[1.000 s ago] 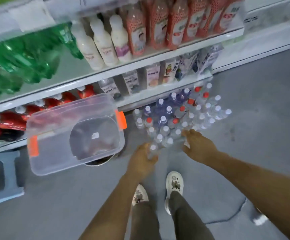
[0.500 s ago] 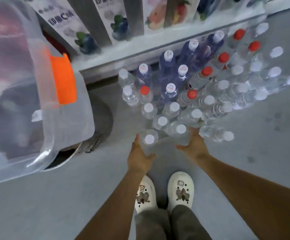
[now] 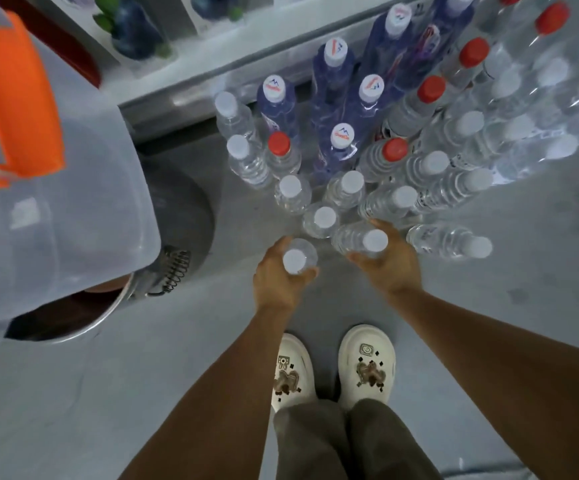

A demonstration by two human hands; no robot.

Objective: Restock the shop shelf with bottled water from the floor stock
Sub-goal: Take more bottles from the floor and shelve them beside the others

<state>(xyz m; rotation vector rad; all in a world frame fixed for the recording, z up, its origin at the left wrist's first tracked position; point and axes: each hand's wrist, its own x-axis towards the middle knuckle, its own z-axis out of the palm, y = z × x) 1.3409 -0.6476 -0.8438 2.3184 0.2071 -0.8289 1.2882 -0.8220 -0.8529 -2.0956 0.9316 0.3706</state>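
your left hand [image 3: 281,280] is curled round a white-capped bottle [image 3: 296,260] at the floor stock's near edge, right hand [image 3: 390,268] wrapped round the neighbouring bottle [image 3: 372,241]; close fully on both bodies and lift straight up.

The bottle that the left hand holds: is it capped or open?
Capped: a white cap sits on the clear bottle that the left hand grips. The right hand grips a second bottle, capped too.

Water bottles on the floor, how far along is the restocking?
Early. No water shows on the shelf in view yet. The left hand grips one white-capped bottle, the right hand grips its neighbour. The rest of the cluster waits on the floor.
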